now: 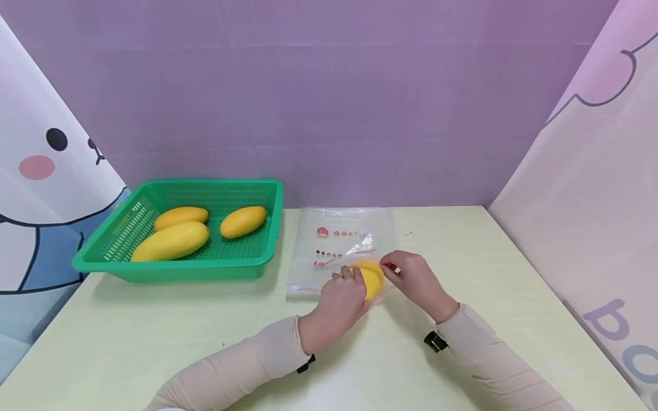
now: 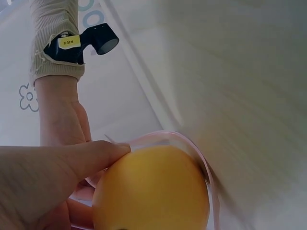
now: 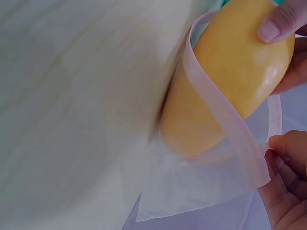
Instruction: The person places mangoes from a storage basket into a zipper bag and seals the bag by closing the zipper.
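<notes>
Mango (image 1: pixel 371 279) is held at the mouth of a clear zip bag (image 1: pixel 343 242) lying flat on the table (image 1: pixel 483 268), just right of the green basket (image 1: pixel 154 197); it sits between the two hands. From the right wrist view, roughly half of the fruit is judged to be past the pink zip strip (image 3: pixel 225 115), with the near end outside.

Left hand (image 1: pixel 340 302): fingers curled on the near end of the mango, thumb (image 2: pixel 91 155) laid over its top at the bag edge. Right hand (image 1: pixel 417 279): the zip strip is pinched between its fingertips (image 3: pixel 283 143) and the mouth is lifted open. No slack is seen between strip and skin.

Risks, judged from these frames only:
- Bag mouth is tight on the fruit. If pushed without the strip being held up, the film could bunch under the mango or the side seam could be strained.
- Strip is held by a fingertip pinch only. If it slips, the mouth would collapse onto the fruit.
- Smooth skin, held at one end; the fruit could rotate or squirt out sideways onto the table.
- Bag itself is not pinned, so it could slide toward the wall when pushed.

Three more mangoes (image 1: pixel 172 241) lie in the basket, well apart from both hands.
</notes>
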The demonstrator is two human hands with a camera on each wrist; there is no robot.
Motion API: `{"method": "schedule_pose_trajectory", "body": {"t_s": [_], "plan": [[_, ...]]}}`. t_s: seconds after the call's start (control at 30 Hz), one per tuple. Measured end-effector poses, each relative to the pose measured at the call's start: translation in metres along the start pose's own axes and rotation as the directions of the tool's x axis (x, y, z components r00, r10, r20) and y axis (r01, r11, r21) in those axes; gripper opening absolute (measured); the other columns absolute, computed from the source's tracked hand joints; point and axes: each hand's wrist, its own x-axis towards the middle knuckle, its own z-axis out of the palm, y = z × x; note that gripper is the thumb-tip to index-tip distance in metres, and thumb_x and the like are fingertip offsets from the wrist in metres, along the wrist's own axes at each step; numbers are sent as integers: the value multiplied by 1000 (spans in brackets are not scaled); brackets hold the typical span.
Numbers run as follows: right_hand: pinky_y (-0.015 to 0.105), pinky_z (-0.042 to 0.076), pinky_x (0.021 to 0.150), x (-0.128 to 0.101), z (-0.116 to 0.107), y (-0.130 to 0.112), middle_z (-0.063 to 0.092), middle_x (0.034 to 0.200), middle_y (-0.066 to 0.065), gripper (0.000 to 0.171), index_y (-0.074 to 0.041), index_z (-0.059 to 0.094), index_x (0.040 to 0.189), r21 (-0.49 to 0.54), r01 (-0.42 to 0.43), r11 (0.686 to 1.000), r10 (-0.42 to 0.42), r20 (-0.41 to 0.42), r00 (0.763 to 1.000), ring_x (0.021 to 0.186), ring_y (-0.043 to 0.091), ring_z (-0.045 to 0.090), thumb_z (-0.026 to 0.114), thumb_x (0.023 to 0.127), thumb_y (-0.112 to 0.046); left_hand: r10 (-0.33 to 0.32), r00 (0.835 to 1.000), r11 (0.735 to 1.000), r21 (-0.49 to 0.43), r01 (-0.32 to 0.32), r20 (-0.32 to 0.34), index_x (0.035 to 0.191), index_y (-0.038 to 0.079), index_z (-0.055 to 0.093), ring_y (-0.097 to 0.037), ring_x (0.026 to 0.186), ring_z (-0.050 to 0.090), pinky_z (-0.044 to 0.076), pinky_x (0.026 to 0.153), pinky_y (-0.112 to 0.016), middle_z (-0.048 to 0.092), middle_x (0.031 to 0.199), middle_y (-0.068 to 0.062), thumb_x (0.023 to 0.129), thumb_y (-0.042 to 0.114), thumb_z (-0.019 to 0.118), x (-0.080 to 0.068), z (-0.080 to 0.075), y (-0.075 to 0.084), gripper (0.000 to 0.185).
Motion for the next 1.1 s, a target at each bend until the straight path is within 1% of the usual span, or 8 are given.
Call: {"method": "schedule_pose_trajectory", "body": {"t_s": [0.3, 0.5, 0.67, 0.8, 0.93, 1.0, 1.1], "plan": [[19, 52, 56, -2, -1, 3, 67, 80, 4, 8, -4, 70, 83, 7, 5, 1000, -5, -9, 1000, 67, 11, 60, 73, 78, 1, -9, 1000, 1000, -15, 9, -10, 113, -2, 66, -21, 74, 67, 53, 50, -25, 69, 97, -14, 74, 54, 72, 2, 5, -4, 68], [19, 51, 55, -3, -3, 5, 68, 81, 5, 9, -4, 70, 84, 8, 25, 1000, -25, -18, 1000, 66, 11, 60, 73, 78, 1, -3, 1000, 999, -43, 2, -3, 113, -3, 65, -19, 72, 66, 52, 48, -24, 69, 98, -12, 77, 50, 70, 4, 7, -10, 64], [19, 51, 55, -3, -2, 7, 68, 80, 4, 9, -4, 70, 83, 2, 49, 999, -49, -42, 998, 66, 11, 60, 73, 77, 2, -4, 999, 998, -70, 2, -36, 110, -3, 66, -18, 69, 64, 51, 47, -24, 69, 95, -12, 77, 48, 71, 5, 10, -15, 61], [19, 51, 55, -3, -3, 8, 68, 80, 4, 8, -5, 70, 83, 8, 64, 998, -63, -48, 997, 67, 12, 60, 72, 78, 2, -25, 997, 996, -83, 19, -69, 104, -3, 66, -17, 65, 62, 50, 46, -25, 67, 87, -10, 74, 48, 73, 6, 14, -18, 59], [20, 52, 56, -2, -3, 8, 68, 80, 4, 8, -4, 70, 83, 11, 72, 997, -71, -52, 996, 68, 12, 61, 73, 78, 1, -57, 994, 995, -83, 49, -95, 97, -1, 64, -17, 61, 59, 50, 47, -26, 63, 79, -8, 72, 48, 75, 8, 18, -20, 57], [21, 52, 56, -2, -3, 8, 68, 80, 4, 7, -4, 70, 83, 12, 78, 997, -78, -58, 995, 68, 13, 61, 72, 78, 1, -67, 993, 995, -78, 59, -102, 96, -1, 63, -17, 61, 59, 50, 47, -26, 63, 78, -8, 72, 48, 76, 9, 19, -21, 56], [21, 52, 56, -1, -3, 7, 68, 80, 4, 8, -4, 70, 83, 9, 85, 996, -84, -66, 994, 67, 13, 61, 73, 77, 2, -73, 994, 995, -78, 66, -86, 96, -1, 62, -17, 62, 59, 50, 48, -27, 63, 79, -8, 74, 47, 75, 11, 20, -22, 55]]}}
